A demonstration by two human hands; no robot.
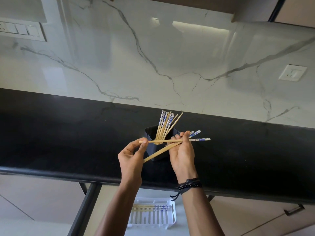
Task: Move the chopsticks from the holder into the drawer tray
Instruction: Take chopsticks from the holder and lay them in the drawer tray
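**Chopsticks mid-transfer**

Right grip [183,150] clamps several chopsticks [162,141] just in front of the holder [150,133]; left grip [130,157] pinches one tip. We judge them light, stiff and slippery, so hold mid-shaft. More stand in the holder; the tray [173,212] lies below it.

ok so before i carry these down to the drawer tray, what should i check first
1. Right hand grips the held chopsticks: ok.
2. Held chopsticks lined up: not ok, they fan apart; left hand pinches one tip.
3. Drawer open, tray in view below: ok.
4. Free slots beside the tray chopsticks: ok.
5. Holder emptied: not ok, the holder chopsticks remain.
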